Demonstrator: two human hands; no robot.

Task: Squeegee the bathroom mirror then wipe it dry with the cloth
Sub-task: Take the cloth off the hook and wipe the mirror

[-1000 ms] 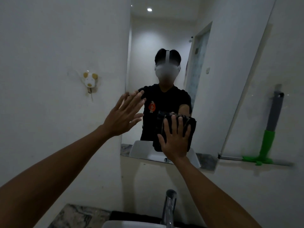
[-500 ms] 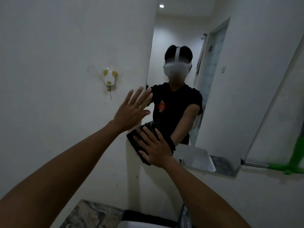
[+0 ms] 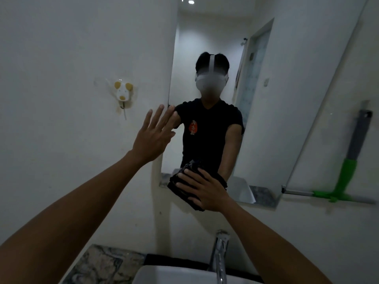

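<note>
The tall mirror [image 3: 272,111] hangs on the white wall ahead and reflects a person in a black shirt. My right hand [image 3: 205,190] presses a folded dark cloth [image 3: 180,188] flat against the mirror's lower left corner, half over the bottom edge. My left hand [image 3: 153,138] is flat, fingers spread, at the mirror's left edge, fingertips touching the frame line. The squeegee [image 3: 346,181], green head and grey handle, leans on the wall to the right of the mirror.
A yellow-eared animal-shaped wall hook [image 3: 123,93] is stuck on the wall left of the mirror. Below me are a chrome tap [image 3: 220,253], a white basin [image 3: 174,275] and a marbled counter [image 3: 102,265].
My right hand slid the cloth from the mirror's lower middle to its lower left corner, then shifted slightly right along the bottom edge. My left hand stayed at the left edge.
</note>
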